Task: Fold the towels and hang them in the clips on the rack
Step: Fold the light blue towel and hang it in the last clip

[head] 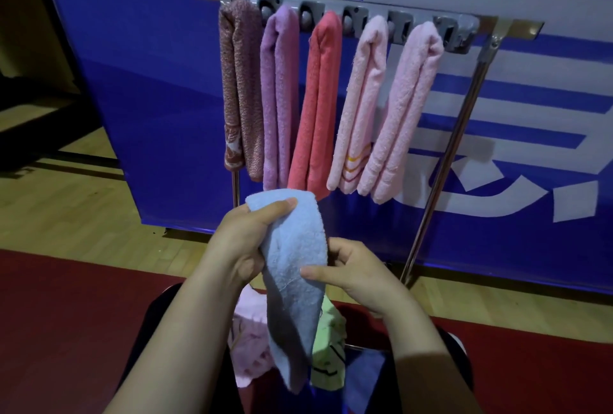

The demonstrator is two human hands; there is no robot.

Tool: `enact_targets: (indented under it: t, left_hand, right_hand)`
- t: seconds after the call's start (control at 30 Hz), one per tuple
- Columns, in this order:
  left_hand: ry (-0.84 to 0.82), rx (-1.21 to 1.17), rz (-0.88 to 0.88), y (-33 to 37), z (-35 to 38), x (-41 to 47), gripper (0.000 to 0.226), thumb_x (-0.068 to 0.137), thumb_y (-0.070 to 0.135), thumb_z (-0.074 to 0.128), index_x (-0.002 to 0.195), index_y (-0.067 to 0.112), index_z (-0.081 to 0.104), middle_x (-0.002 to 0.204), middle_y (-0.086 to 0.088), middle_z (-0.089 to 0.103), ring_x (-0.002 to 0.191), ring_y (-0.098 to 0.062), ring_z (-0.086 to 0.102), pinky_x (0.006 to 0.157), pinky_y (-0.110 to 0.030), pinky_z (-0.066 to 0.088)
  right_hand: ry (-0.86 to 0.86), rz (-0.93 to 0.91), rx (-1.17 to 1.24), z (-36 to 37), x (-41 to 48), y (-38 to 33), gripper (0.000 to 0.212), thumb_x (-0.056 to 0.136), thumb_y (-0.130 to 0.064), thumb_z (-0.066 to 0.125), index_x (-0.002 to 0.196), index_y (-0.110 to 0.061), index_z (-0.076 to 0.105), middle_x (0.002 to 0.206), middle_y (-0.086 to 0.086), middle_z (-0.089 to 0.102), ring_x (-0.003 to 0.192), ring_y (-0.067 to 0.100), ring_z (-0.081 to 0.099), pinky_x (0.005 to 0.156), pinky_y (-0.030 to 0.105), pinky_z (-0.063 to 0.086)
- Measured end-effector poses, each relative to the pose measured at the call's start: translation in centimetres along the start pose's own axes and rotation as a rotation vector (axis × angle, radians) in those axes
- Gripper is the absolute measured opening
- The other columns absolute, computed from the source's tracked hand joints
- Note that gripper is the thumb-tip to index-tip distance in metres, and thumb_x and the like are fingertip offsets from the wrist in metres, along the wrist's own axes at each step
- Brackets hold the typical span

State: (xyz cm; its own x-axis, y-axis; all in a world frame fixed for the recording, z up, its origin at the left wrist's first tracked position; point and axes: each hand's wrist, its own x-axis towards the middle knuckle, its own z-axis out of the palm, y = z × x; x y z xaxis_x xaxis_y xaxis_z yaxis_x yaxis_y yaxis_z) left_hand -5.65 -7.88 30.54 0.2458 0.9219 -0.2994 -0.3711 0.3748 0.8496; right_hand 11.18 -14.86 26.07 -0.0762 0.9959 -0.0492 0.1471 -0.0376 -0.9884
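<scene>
A folded light blue towel (293, 267) hangs between my hands, below the rack. My left hand (247, 241) grips its upper end, thumb on top. My right hand (351, 276) pinches its right edge at mid-height. On the metal rack (491, 24), a grey clip strip (457, 32) holds several folded towels: a mottled maroon one (240, 88), a purple one (280, 95), a red one (320, 105), and two pink ones (363, 102) (406, 108). The rightmost clip holds nothing.
Loose towels, pink (250, 340) and light green (328, 347), lie in a pile under my hands. A blue banner wall (166, 82) stands behind the rack. The slanted rack leg (441, 174) runs down to the wooden floor (66, 214). A red mat (66, 314) lies nearer.
</scene>
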Motion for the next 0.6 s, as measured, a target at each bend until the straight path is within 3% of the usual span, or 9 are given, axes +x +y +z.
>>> enact_targets:
  t: [0.13,0.23,0.3,0.37,0.47,0.53,0.6]
  left_hand:
    - [0.059,-0.015,0.008,-0.6,-0.3,0.7,0.029,0.081,0.011,0.079,0.105,0.0,0.068,0.093,-0.018,0.077,0.08,-0.027,0.075,0.063,-0.036,0.06]
    - [0.048,0.124,0.032,-1.0,-0.9,1.1,0.033,0.08,0.02,0.081,0.104,0.001,0.07,0.095,-0.017,0.077,0.086,-0.028,0.074,0.078,-0.044,0.061]
    - [0.014,0.354,0.046,-1.3,-1.4,1.2,0.036,0.081,0.031,0.081,0.094,-0.001,0.07,0.083,-0.015,0.076,0.07,-0.024,0.073,0.067,-0.037,0.061]
    - [0.048,0.684,0.098,-1.5,-2.0,1.2,0.042,0.082,0.039,0.079,0.077,0.0,0.065,0.064,-0.012,0.069,0.054,-0.024,0.067,0.055,-0.033,0.058]
    - [0.146,1.182,0.291,-1.9,-2.6,1.4,0.043,0.085,0.048,0.073,0.076,0.007,0.064,0.066,-0.003,0.068,0.07,-0.024,0.065,0.066,-0.034,0.051]
    - [0.065,1.178,0.406,-1.8,-1.9,0.8,0.034,0.087,0.048,0.069,0.084,0.014,0.066,0.074,0.002,0.068,0.076,-0.017,0.063,0.067,-0.032,0.048]
    - [-0.165,0.954,0.425,-1.8,-0.7,-0.1,0.022,0.091,0.042,0.067,0.091,0.02,0.069,0.085,0.002,0.072,0.083,-0.017,0.067,0.075,-0.033,0.054]
  right_hand:
    - [0.02,0.005,-0.052,-0.4,0.1,0.8,0.017,0.087,-0.011,0.073,0.104,-0.008,0.074,0.103,0.008,0.076,0.097,0.018,0.071,0.09,0.036,0.055]
    - [0.124,-0.02,-0.092,-0.8,0.0,0.8,0.019,0.091,-0.023,0.07,0.095,-0.004,0.074,0.09,0.015,0.075,0.083,0.016,0.067,0.084,0.046,0.055]
    - [0.186,-0.035,-0.054,-1.1,-0.1,0.1,0.017,0.096,-0.021,0.064,0.093,-0.008,0.075,0.084,0.005,0.076,0.076,0.01,0.066,0.073,0.034,0.053]
    - [0.206,-0.051,-0.072,-1.4,-0.1,-0.6,0.02,0.097,-0.03,0.061,0.098,-0.016,0.075,0.093,0.003,0.077,0.083,0.014,0.07,0.074,0.035,0.054]
    - [0.194,-0.091,-0.135,-1.3,-0.1,-1.4,0.034,0.089,-0.045,0.057,0.096,-0.013,0.07,0.091,0.001,0.072,0.085,0.018,0.063,0.081,0.04,0.049]
    - [0.175,-0.102,-0.166,-1.1,-0.1,-1.5,0.03,0.091,-0.043,0.056,0.089,-0.014,0.064,0.08,-0.002,0.063,0.078,0.011,0.054,0.076,0.036,0.044]
    - [0.127,-0.087,-0.157,-0.8,-0.1,-1.5,0.02,0.095,-0.039,0.057,0.09,-0.019,0.058,0.072,-0.005,0.059,0.071,0.009,0.052,0.07,0.034,0.043]
